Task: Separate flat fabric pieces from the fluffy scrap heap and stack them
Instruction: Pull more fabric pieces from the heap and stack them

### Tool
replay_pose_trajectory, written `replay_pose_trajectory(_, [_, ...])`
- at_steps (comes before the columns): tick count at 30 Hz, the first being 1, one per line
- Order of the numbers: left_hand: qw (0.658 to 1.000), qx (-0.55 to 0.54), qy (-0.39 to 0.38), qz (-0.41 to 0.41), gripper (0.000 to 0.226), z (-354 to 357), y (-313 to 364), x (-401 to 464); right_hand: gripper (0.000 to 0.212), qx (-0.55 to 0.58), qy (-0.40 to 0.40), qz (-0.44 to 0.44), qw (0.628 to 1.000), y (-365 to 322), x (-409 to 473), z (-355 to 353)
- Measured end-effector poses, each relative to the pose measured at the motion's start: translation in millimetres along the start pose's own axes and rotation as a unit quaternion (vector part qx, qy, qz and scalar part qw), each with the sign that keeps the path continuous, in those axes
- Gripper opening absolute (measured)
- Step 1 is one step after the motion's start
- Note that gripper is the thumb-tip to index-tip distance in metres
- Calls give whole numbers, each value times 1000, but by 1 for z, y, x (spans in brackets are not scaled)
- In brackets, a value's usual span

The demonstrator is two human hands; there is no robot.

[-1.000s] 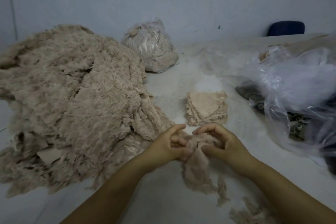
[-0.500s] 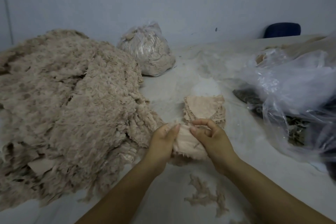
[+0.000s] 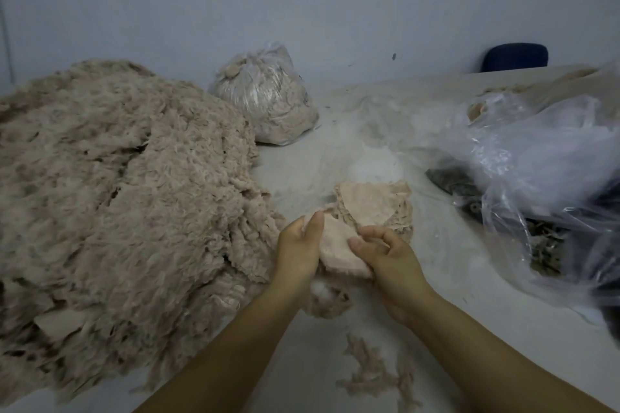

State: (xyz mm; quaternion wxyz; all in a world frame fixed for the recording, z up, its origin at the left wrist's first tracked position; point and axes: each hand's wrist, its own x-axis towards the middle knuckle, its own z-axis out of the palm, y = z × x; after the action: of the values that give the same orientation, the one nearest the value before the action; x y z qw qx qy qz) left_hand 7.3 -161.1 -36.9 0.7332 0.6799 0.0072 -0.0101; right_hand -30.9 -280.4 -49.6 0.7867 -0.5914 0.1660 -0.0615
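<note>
Both hands held one flat pink fabric piece [image 3: 337,250] above the worktop [image 3: 446,282], just in front of the stack of flat pieces [image 3: 374,208]. The left hand [image 3: 300,250] gripped the piece's left edge, thumb uppermost and fingers curled behind it. The right hand [image 3: 385,261] pinched the right edge between thumb and bent fingers. Fluffy material hung below the held piece. The large fluffy scrap heap [image 3: 117,204] lay to the left, reaching close to the left hand. Loose tufts [image 3: 372,375] lay on the worktop between the forearms. A filled clear bag [image 3: 265,97] stood behind the heap; crumpled plastic bags [image 3: 543,171] lay at right.
</note>
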Motion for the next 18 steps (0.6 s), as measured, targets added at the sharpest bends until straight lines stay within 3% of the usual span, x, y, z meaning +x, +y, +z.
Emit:
replay_pose_trajectory(4, [996, 48, 42, 67, 32, 12, 5, 24, 24, 0, 100, -77, 992, -28, 34, -7])
replay_pose_trajectory(7, [987, 112, 48, 108, 31, 28, 8, 49, 28, -64, 141, -143, 977, -52, 67, -13])
replay_pose_trajectory(10, [989, 136, 13, 49, 29, 36, 4, 70, 27, -188, 164, -163, 955, -63, 95, -21])
replay_pose_trajectory(12, [991, 131, -8, 4, 27, 29, -1, 71, 33, -323, 171, -147, 919, -61, 104, -31])
replay_pose_trajectory(14, [981, 188, -29, 31, 28, 9, -6, 68, 32, -410, 205, -194, 867, -53, 99, -38])
replay_pose_trajectory(16, [952, 278, -55, 114, 23, -19, -9, 61, 15, -385, 177, -277, 862, -38, 79, -30])
replay_pose_trajectory(18, [901, 377, -73, 201, 20, -48, -10, 54, 8, -380, 36, -286, 879, -14, 52, -11])
